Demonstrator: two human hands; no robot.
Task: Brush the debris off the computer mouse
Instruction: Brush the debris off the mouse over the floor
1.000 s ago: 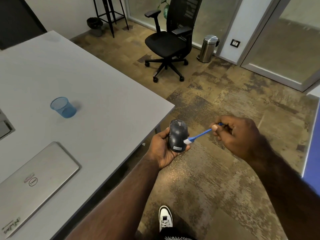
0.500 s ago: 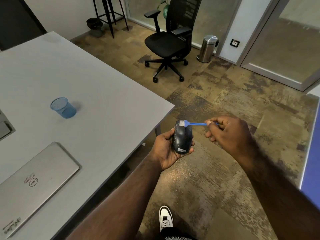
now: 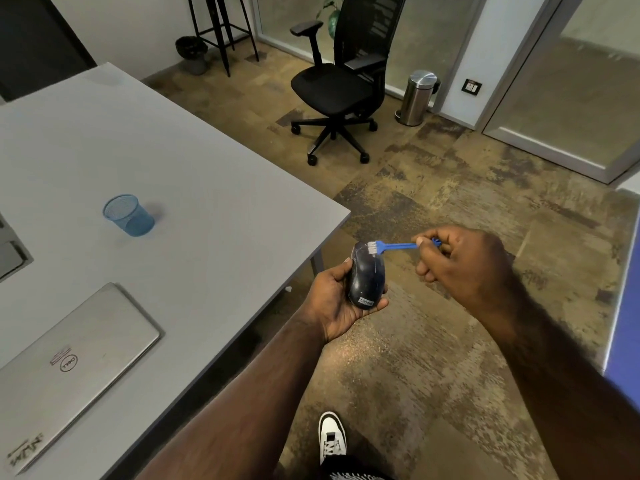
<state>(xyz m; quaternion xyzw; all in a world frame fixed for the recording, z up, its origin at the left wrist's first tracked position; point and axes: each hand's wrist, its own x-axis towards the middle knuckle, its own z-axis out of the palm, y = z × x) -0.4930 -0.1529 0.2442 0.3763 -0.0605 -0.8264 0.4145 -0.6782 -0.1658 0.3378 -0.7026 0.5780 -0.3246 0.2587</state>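
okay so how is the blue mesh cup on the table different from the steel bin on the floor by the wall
The blue mesh cup stands on the grey table; the steel bin stands on the carpet. The cup is open-topped and see-through mesh, while the bin is solid shiny metal with a domed lid. The cup tapers toward its base; the bin's sides run straight. Both are round and upright.

Hidden and cut off
The closed silver laptop (image 3: pixel 69 362) runs past the left frame edge; the left hand (image 3: pixel 332 303) hides the dark computer mouse's (image 3: pixel 366 277) underside.
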